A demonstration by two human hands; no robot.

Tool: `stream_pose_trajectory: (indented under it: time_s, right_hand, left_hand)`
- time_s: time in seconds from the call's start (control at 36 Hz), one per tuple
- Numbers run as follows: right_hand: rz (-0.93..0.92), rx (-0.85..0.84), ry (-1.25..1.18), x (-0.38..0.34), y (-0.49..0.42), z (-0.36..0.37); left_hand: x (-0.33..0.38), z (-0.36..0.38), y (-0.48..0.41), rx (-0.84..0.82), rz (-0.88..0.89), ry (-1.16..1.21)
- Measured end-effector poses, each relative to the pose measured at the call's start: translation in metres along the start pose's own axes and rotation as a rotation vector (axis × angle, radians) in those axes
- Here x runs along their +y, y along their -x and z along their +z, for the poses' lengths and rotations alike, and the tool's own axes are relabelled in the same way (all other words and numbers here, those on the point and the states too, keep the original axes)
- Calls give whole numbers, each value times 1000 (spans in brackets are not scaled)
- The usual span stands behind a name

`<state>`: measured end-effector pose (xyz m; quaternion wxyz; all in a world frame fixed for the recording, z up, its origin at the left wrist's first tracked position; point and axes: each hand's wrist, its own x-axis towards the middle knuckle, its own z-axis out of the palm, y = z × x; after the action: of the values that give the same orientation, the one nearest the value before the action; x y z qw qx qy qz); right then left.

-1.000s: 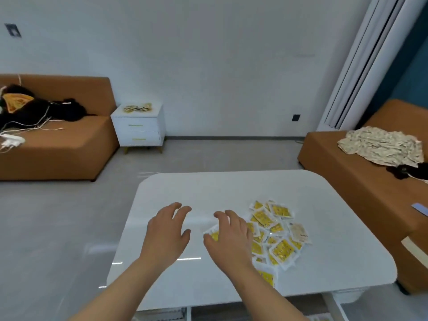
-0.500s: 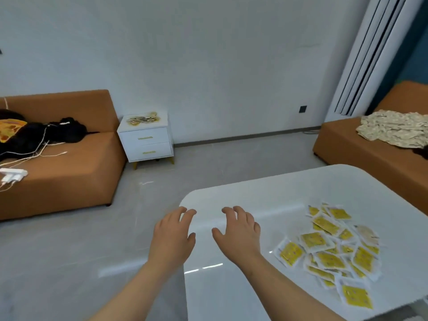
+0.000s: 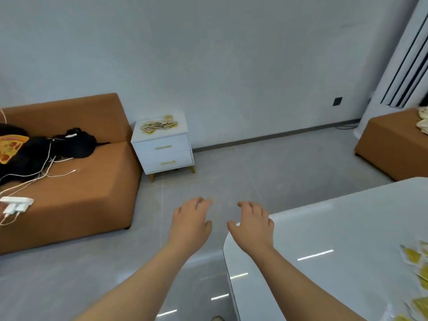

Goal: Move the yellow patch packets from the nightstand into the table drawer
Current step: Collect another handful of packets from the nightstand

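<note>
1. Left hand (image 3: 190,222) and right hand (image 3: 252,224) hang released, holding nothing.
2. Packets (image 3: 158,125) lie on the nightstand (image 3: 162,147); more packets (image 3: 414,269) sit on the table (image 3: 324,239).

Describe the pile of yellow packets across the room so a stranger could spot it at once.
Find the orange sofa on the left by the far wall; a small white two-drawer nightstand stands at its right end. The pile of yellow packets lies on its top, unlike the other packets, which lie on the glossy white table at the near right.
</note>
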<state>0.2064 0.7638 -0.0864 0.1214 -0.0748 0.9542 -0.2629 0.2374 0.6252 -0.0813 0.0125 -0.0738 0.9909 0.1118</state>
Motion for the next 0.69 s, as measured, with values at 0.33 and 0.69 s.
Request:
stream_pose_trajectory:
  time_s: [0.33, 0.69]
  right_hand:
    - [-32, -51, 48, -118, -236, -2]
    - [-17, -149, 87, -274, -486, 72]
  left_hand:
    - [-123, -44, -233, -31, -47, 31]
    - [-323, -75, -476, -99, -129, 171]
